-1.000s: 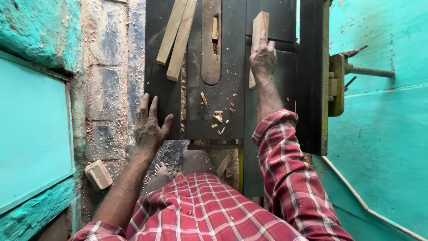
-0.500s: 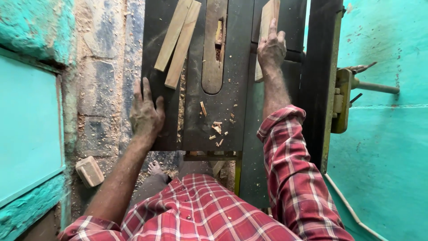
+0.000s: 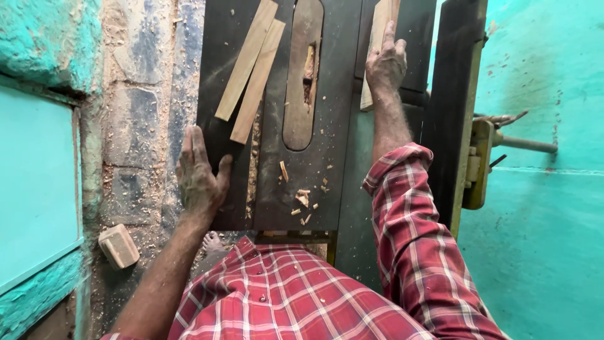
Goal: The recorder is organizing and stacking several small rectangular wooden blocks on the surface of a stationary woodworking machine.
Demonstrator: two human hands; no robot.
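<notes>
Since the earlier frame the right hand (image 3: 385,63) has slid farther up the saw table, carrying its pale, flat strip of wood (image 3: 379,28) with it, while the left hand (image 3: 200,176) has hardly shifted. That strip lies under the right palm, its long axis running near to far, parallel to the long rounded brown insert plate (image 3: 303,75) with the blade slot just to its left. The right fingers lie flat and nearly straight on top of the strip, pressing rather than gripping; the thumb rests on its left edge. The strip's far end is cut off by the top of the view, and how much of it sits beneath the hand cannot be told. The left hand is spread wide, palm down on the near left corner of the dark metal table (image 3: 333,164), holding nothing. Just beyond its fingertips lie two loose pale wooden slats (image 3: 250,72), side by side and tilted to the right, apart from the hand. Small wood chips (image 3: 303,200) litter the near part of the table. A small pale wooden block (image 3: 118,245) sits on the dusty floor at the near left. Whether a blade stands in the slot is hard to make out.
</notes>
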